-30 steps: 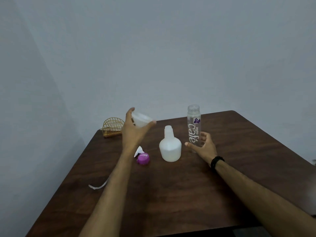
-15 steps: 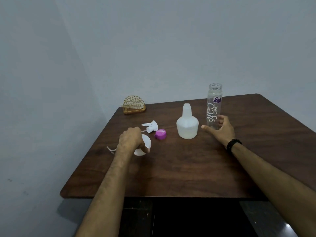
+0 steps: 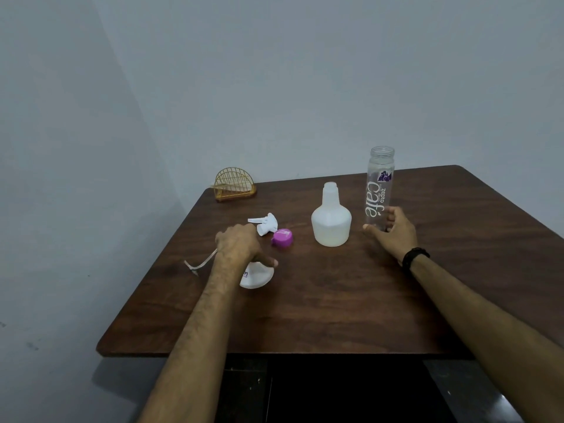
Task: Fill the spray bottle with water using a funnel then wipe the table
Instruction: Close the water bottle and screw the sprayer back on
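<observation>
Two hands are on the worktop (image 3: 335,300), each at a different thing. Left of centre in the frame, the left hand (image 3: 236,250) is curled down over a white funnel (image 3: 258,276), the thumb pressed on its upper side; the funnel's wide end shows below the hand and seems to rest on the wood, its spout hidden under the palm. That grip looks closed on the funnel, though how firmly cannot be told. To the right of centre, the right hand (image 3: 392,232) is cupped loosely around the base of a tall clear bottle (image 3: 378,190) printed with "café"; the fingers curve behind it and the thumb points toward the frame's centre, so the grip is partly open and I cannot tell if it actually touches the glass. The bottle's cap is off, and a purple cap (image 3: 282,238) lies near the middle, just beside the white trigger sprayer (image 3: 265,222).

Between the hands stands the white spray bottle (image 3: 331,221), upright, neck open and bare. A thin white strip (image 3: 198,264) lies at the left edge of the wood, and a gold wire holder (image 3: 233,184) sits in the far left corner.

Judging by this, filling has not begun: the step in hand is getting the funnel. Next, it needs lifting, turning spout-down and seating in the spray bottle's narrow neck, while the other hand closes on the clear bottle for pouring
</observation>
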Tool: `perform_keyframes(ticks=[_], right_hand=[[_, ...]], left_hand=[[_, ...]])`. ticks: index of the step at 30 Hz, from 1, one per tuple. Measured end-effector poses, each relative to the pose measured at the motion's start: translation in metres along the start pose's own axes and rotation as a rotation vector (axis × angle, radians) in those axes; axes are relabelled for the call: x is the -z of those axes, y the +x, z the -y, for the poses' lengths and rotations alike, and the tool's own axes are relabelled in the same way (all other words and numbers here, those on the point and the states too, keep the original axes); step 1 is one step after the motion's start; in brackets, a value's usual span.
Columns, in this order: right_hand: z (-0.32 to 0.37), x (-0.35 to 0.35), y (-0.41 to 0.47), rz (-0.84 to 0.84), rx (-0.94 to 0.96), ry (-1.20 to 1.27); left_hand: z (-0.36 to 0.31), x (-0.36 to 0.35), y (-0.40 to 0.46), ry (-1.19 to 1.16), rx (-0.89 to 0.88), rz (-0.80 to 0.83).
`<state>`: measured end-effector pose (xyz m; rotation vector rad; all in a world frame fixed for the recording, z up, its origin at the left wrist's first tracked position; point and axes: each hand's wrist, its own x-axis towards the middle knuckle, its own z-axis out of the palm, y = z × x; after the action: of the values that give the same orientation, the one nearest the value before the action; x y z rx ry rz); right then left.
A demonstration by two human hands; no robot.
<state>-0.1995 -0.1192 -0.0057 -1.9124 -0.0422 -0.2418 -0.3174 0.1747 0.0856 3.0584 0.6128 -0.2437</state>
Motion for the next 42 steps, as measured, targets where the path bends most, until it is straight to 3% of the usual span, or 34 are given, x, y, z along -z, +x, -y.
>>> perform_keyframes(ticks=[3, 9, 23, 26, 31, 36, 42], right_hand=[[0.000, 0.000, 0.000, 0.000, -0.004, -0.002], [-0.001, 0.002, 0.000, 0.016, -0.001, 0.003], [-0.004, 0.003, 0.001, -0.002, 0.019, 0.014], [-0.002, 0.003, 0.000, 0.006, 0.024, 0.006], [-0.004, 0.003, 0.000, 0.042, 0.036, -0.008], [-0.002, 0.000, 0.006, 0.064, 0.055, 0.009], [0.002, -0.001, 0.015, 0.128, 0.114, 0.056]], left_hand=[[-0.015, 0.008, 0.006, -0.073, -0.058, -0.087], [-0.066, -0.002, 0.025, -0.143, -0.171, -0.094], [-0.076, -0.038, 0.060, -0.219, -0.106, -0.103], [-0.074, -0.032, 0.057, -0.368, -0.112, -0.111], [-0.064, -0.006, 0.049, -0.879, -0.104, -0.267], [-0.081, 0.037, 0.042, -1.248, -0.282, -0.391], [-0.143, 0.083, 0.035, -1.038, -0.596, -0.488]])
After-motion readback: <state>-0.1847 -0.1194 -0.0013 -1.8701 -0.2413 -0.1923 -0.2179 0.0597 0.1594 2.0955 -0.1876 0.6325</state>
